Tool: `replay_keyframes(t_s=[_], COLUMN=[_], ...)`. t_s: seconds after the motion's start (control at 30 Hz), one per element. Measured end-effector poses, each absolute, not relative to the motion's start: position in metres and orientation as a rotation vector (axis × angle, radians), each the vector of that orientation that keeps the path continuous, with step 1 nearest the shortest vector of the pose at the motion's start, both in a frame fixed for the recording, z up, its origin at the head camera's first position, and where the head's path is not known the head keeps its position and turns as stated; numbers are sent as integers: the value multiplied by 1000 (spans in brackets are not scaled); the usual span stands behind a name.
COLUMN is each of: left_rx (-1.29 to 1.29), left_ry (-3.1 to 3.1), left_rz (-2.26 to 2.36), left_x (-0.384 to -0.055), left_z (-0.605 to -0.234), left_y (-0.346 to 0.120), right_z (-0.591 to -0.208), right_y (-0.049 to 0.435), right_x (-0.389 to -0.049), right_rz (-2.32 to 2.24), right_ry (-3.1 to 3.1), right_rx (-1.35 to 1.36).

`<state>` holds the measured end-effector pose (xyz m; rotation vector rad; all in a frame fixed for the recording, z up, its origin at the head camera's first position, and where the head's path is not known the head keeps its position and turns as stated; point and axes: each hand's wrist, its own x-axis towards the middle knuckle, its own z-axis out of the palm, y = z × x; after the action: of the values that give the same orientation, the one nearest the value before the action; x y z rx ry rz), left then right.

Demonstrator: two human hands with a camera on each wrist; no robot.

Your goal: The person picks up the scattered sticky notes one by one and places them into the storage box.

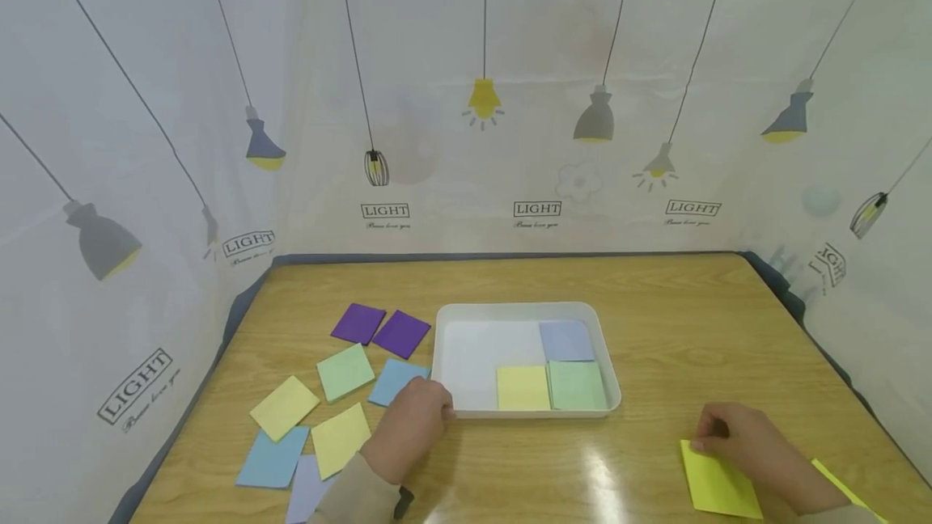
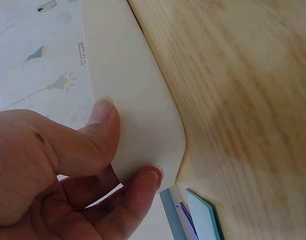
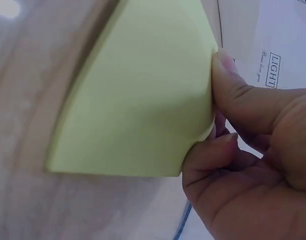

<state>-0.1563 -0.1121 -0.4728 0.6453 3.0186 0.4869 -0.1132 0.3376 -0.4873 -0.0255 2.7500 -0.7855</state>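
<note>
A shallow white tray (image 1: 473,362) sits mid-table. In it lie a lavender sticky-note pad (image 1: 566,341), a pale yellow pad (image 1: 523,388) and a pale green pad (image 1: 577,385), along its right side and front. My left hand (image 1: 413,425) grips the tray's near left corner; the left wrist view shows thumb and fingers on the white wall (image 2: 138,100). At the right, my right hand (image 1: 750,447) pinches a bright yellow sticky-note pad (image 1: 717,488) by its edge. In the right wrist view that pad (image 3: 133,100) looks tilted, thumb on one side, curled fingers beside it.
Left of the tray lie two purple pads (image 1: 358,323), a green pad (image 1: 345,372), blue pads (image 1: 273,458), pale yellow pads (image 1: 285,407) and a lavender pad (image 1: 309,492). Another bright yellow piece (image 1: 845,485) shows beyond my right wrist. A lamp-patterned curtain (image 1: 451,176) encloses the table (image 1: 692,330).
</note>
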Motion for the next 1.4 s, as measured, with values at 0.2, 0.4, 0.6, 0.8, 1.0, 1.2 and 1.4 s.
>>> replay_keyframes(t_s=[0.2,0.4,0.6,0.8,1.0,1.2,1.4], left_rx=[653,681,693,718,706,699,691], left_ry=[3019,3019,3026,3051,3054,3041,3034], left_rz=[486,472,458,477,487,484,489], left_x=[-157,-157,-159,-159,-159,-158,-156], left_z=[-471,-471,-473,-476,-478,-475,-472], left_y=[-113,-112,-113,-114,-114,-113,-113], right_z=[-479,-475,-467,-456,-446,-439,-433], right_y=[337,338,337,329,318,311,304], right_x=[-119,-122,-125,-133,-139,-142,-146], right_rz=[-759,-774,-772,-748,-764,-789,-790], right_ry=[2769,2761,2805,2826,2859,2856,2853], right_rx=[-103,-165,-262,-248,-302,-324,-287])
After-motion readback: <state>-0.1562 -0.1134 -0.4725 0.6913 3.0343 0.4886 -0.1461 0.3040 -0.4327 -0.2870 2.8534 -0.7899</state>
